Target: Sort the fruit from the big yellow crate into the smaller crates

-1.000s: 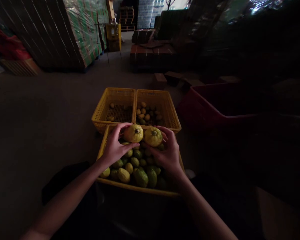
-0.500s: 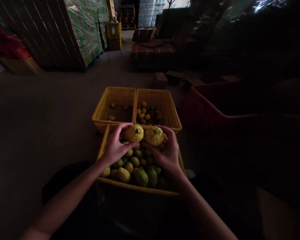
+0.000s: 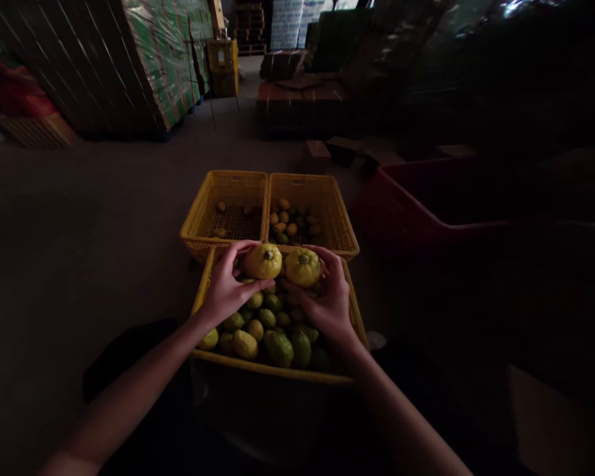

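My left hand [image 3: 227, 285] is closed round a plump yellow citrus-like fruit [image 3: 264, 263], its ribbed stem end turned up toward me. In my right hand [image 3: 330, 299] is a similar yellow-green fruit [image 3: 302, 269], gripped between thumb and fingers. The two fruits are held side by side with a narrow gap between them. Below them a yellow plastic crate [image 3: 272, 372] holds many green and yellow fruits, such as a large green one [image 3: 279, 348] near its front. My hands hide part of the crate's contents and its far rim.
Two more yellow crates stand behind: the left crate [image 3: 191, 228] has a few fruits, the right crate [image 3: 344, 218] several. A large red bin [image 3: 401, 198] is at the right. Wrapped pallet stacks [image 3: 163, 73] and cartons [image 3: 297, 102] stand farther back on the dark floor.
Both fruits stay in my hands and keep nearly the same pose. The whole view has shifted slightly.
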Available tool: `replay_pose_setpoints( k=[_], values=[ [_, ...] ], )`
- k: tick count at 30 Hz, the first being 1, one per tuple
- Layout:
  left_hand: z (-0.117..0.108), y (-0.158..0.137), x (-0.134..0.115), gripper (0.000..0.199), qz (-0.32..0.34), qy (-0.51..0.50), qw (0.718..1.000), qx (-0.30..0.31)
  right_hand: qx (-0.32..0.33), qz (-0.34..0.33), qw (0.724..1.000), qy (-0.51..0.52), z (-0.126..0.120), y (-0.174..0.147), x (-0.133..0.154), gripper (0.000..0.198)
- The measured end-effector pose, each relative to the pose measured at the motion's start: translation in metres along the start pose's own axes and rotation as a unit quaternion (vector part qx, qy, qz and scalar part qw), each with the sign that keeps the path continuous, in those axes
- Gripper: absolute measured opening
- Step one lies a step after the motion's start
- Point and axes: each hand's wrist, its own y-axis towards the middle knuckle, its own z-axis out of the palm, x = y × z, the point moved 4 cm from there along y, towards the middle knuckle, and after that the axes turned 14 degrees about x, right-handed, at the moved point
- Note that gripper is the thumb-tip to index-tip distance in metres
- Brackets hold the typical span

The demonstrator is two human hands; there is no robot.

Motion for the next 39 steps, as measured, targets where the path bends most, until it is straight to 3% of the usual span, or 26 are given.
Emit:
replay_pose_setpoints(
  k=[12,15,17,21,24,27,30,32,35,39],
  values=[
    [0.001,0.007,0.003,0.062,-0.032,-0.055,0.998,-0.014,-0.016,-0.007,1.000,0.017,0.000,0.002,-0.003,0.061],
    [0.003,0.009,0.005,0.058,-0.055,-0.135,0.989,-0.010,-0.024,0.023,0.995,0.094,-0.001,0.002,-0.003,0.062],
    [0.005,0.010,0.008,0.051,-0.088,-0.231,0.969,0.009,-0.035,0.070,0.984,0.163,-0.002,0.002,-0.007,0.061],
    [0.010,0.011,0.013,0.036,-0.172,-0.425,0.888,0.034,-0.037,0.168,0.936,0.306,0.003,0.001,-0.017,0.042],
    [0.012,0.013,0.014,0.039,-0.206,-0.500,0.841,0.036,-0.020,0.222,0.864,0.451,0.013,0.002,-0.024,0.031],
    [0.015,0.016,0.016,0.040,-0.231,-0.536,0.812,0.018,-0.008,0.262,0.807,0.529,0.022,0.003,-0.026,0.025],
    [0.018,0.018,0.019,0.036,-0.230,-0.552,0.801,-0.018,0.002,0.276,0.767,0.578,0.026,0.004,-0.024,0.026],
    [0.020,0.018,0.023,0.031,-0.236,-0.552,0.798,-0.048,-0.026,0.287,0.746,0.601,0.026,0.004,-0.025,0.025],
    [0.021,0.016,0.033,0.027,-0.243,-0.553,0.792,-0.084,-0.083,0.298,0.742,0.594,0.021,0.002,-0.031,0.020],
    [0.024,0.014,0.040,0.035,-0.261,-0.541,0.797,-0.050,-0.066,0.315,0.726,0.608,0.018,0.000,-0.037,0.021]
  ],
)
